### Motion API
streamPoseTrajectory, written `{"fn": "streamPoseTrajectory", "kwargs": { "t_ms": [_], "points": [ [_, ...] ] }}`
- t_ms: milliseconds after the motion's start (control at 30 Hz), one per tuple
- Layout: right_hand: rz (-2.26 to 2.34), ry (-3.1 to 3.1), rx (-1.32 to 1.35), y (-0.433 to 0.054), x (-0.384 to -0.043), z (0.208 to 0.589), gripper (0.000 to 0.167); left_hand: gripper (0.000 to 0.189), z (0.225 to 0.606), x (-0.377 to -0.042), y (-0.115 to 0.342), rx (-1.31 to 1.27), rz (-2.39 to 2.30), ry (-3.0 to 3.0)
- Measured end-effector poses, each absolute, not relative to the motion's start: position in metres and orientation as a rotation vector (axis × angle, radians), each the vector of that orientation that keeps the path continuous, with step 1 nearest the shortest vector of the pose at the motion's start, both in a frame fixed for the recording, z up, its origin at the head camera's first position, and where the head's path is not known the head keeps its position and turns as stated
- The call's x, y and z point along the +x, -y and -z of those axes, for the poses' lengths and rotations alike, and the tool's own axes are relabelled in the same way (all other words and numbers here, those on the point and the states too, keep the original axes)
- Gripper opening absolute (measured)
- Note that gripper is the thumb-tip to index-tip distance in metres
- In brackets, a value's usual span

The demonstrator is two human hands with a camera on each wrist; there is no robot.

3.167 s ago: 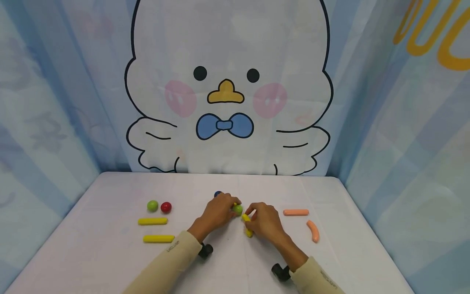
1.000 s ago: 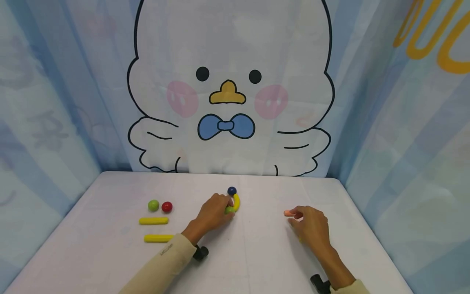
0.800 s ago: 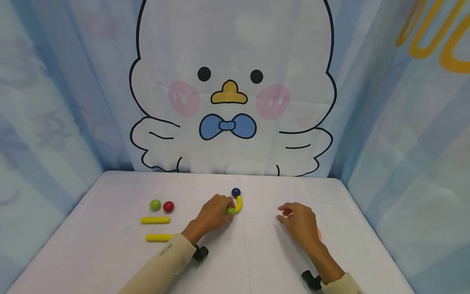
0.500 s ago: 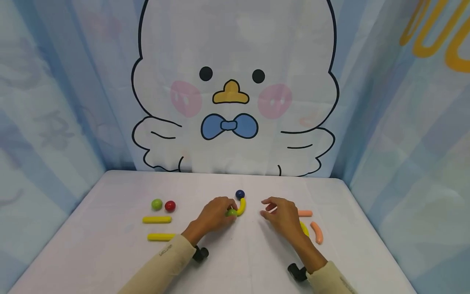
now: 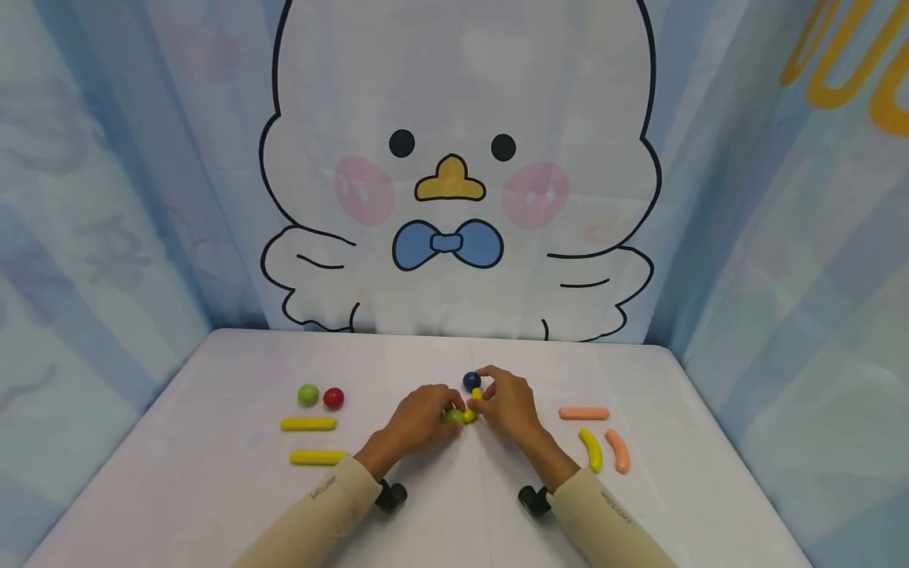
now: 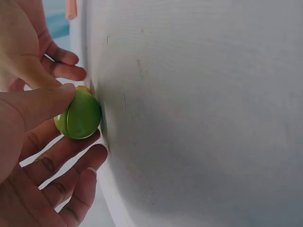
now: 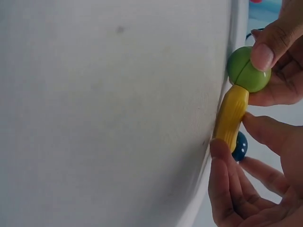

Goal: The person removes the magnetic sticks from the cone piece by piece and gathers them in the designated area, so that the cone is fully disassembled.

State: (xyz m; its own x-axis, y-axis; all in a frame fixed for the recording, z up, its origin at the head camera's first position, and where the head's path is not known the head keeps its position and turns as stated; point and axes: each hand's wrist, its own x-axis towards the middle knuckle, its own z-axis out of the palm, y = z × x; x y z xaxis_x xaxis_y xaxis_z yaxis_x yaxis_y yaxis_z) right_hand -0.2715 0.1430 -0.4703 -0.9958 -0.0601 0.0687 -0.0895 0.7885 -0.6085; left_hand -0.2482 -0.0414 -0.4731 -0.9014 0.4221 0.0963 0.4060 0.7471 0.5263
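My left hand (image 5: 420, 418) pinches a green ball (image 6: 81, 116) between thumb and fingers, low over the table. One end of a yellow curved stick (image 7: 230, 113) meets this ball in the right wrist view. My right hand (image 5: 510, 404) grips the stick between its thumb and a finger. Against the stick's other end sits a dark blue ball (image 5: 472, 382), partly hidden behind the stick in the right wrist view. Another right fingertip is close to the blue ball; whether it touches I cannot tell.
On the left of the white table (image 5: 163, 473) lie a green ball (image 5: 308, 395), a red ball (image 5: 334, 398) and two straight yellow sticks (image 5: 308, 424). To the right are a straight peach stick (image 5: 584, 413), a yellow curved stick (image 5: 591, 450) and a peach curved stick (image 5: 618, 451).
From the peach sticks on the right, my right hand has come left to the middle and taken hold of the yellow curved stick. My left hand has kept its hold on the green ball.
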Motion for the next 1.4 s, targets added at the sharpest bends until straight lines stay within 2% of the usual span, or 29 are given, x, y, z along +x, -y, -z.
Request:
{"fn": "streamPoseTrajectory", "kwargs": {
  "t_ms": [467, 733, 1067, 1400],
  "points": [
    [-1.034, 2.918, 0.108, -0.136, -0.277, 0.471, 0.052, 0.024, 0.469, -0.244, 0.043, 0.792, -0.817, -2.906],
    [-1.082, 2.931, 0.058, -0.135, -0.276, 0.47, 0.053, 0.028, 0.46, -0.236, 0.054, 0.704, -0.878, -2.855],
    [-1.087, 2.943, 0.034, -0.134, -0.276, 0.47, 0.054, 0.031, 0.446, -0.23, 0.096, 0.586, -0.948, -3.005],
    [-1.105, 2.93, 0.034, -0.133, -0.276, 0.472, 0.054, 0.038, 0.433, -0.227, 0.157, 0.524, -0.934, -3.193]
  ]
}}
